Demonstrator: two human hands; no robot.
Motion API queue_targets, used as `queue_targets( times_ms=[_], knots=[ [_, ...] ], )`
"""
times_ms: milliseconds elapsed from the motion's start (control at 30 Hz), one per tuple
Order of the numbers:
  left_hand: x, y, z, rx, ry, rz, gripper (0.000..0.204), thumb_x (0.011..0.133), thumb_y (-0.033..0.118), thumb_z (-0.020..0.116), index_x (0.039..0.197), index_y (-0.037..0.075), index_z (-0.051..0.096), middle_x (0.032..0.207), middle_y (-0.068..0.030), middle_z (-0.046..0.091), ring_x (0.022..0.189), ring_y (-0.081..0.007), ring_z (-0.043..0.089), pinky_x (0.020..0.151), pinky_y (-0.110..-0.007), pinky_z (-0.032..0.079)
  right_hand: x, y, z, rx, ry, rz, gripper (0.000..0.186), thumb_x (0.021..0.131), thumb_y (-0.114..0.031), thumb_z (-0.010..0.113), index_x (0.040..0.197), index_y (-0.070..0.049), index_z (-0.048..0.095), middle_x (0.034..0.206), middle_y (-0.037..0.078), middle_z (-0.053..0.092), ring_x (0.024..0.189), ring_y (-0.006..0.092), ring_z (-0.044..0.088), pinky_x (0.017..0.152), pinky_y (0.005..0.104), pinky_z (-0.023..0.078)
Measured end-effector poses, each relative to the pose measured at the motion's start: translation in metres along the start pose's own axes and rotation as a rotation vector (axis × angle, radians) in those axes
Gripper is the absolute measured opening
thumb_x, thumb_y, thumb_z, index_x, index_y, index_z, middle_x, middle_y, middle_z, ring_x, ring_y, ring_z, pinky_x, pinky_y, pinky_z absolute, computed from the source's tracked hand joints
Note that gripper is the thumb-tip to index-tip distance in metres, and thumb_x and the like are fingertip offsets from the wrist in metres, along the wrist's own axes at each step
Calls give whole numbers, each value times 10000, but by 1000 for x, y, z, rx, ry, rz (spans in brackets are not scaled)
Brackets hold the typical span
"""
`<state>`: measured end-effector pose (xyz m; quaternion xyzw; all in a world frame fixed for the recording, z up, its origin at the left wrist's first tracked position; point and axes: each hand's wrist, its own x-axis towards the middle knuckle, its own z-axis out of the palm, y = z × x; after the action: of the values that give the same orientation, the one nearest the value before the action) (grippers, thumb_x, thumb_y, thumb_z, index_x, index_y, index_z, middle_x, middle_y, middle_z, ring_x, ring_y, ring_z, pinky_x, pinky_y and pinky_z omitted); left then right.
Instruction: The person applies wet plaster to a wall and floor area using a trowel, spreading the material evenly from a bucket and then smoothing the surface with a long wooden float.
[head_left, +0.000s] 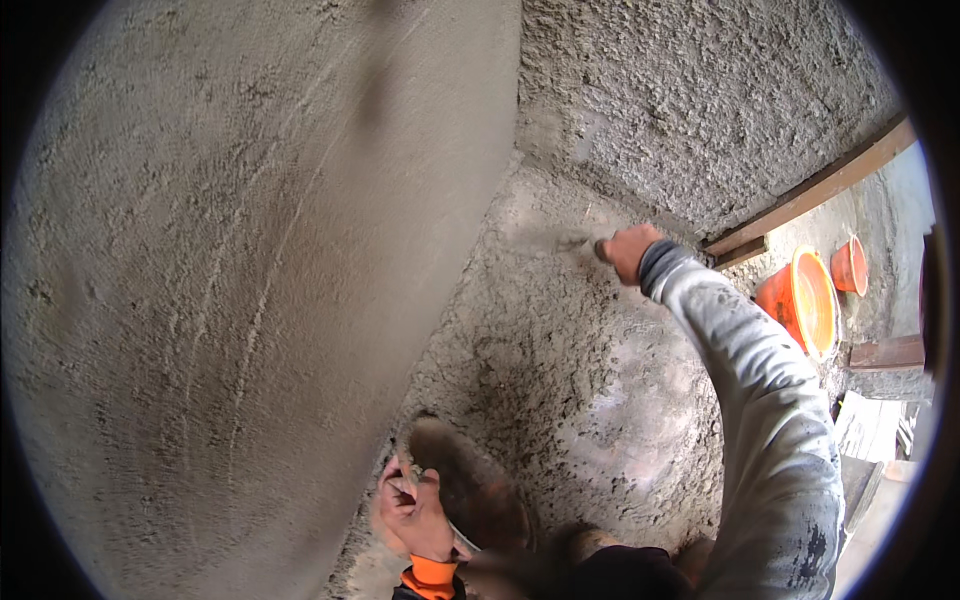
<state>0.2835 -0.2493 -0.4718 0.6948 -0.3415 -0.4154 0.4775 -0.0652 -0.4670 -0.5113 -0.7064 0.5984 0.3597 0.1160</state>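
Observation:
My right hand (630, 252) reaches out to the rough mortar on the floor, close to the corner where the walls meet. Its fingers are closed round the dark handle of a trowel (586, 246), whose blade is blurred and hard to pick out against the grey mortar. Low in the picture, my left hand (420, 515) is closed on the rim of a mortar-smeared bucket (478, 490). That bucket is tilted, with its dark inside showing, and stands beside the smooth grey wall (270, 300).
A rough-plastered wall (700, 110) rises at the far right, with a wooden board (820, 185) along its lower edge. Beyond it stand a large orange bucket (800, 302) and a smaller orange bucket (850, 266). Lumpy mortar (520, 370) covers the floor before me.

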Motion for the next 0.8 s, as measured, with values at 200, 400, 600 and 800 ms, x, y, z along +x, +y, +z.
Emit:
queue_targets(
  times_ms=[200, 400, 600, 800],
  knots=[
    [4, -8, -7, 105, -29, 18, 195, 774, -20, 584, 968, -29, 566, 864, -3, 576, 765, -57, 504, 707, -187, 394, 10, 26, 6, 363, 186, 243, 363, 777, -128, 495, 1114, 7, 498, 891, 177, 632, 814, 286, 641, 700, 388, 526],
    [3, -11, -8, 95, -14, 13, 213, 765, -25, 594, 975, -29, 566, 872, -15, 590, 754, -56, 502, 705, -191, 395, -11, -54, 66, 1039, 169, 316, 479, 689, -207, 686, 1081, 7, 514, 893, 228, 615, 846, 321, 600, 790, 371, 466],
    [1, 0, -2, 49, -50, 68, 215, 771, 4, 596, 977, -44, 563, 898, -40, 593, 783, -83, 511, 743, -218, 407, -13, -133, 34, 2146, 245, 2, 761, 811, -76, 537, 1425, -201, 106, 1252, 287, 435, 756, 254, 603, 509, 300, 522],
    [-2, 5, 2, 59, -39, -13, 81, 748, -47, 588, 822, -28, 560, 925, -50, 593, 764, -70, 495, 704, -200, 385, 11, -170, 7, 1816, 658, 282, 580, 823, -199, 511, 1354, -108, 295, 1144, 255, 532, 1064, 358, 532, 928, 367, 404]
  ],
)
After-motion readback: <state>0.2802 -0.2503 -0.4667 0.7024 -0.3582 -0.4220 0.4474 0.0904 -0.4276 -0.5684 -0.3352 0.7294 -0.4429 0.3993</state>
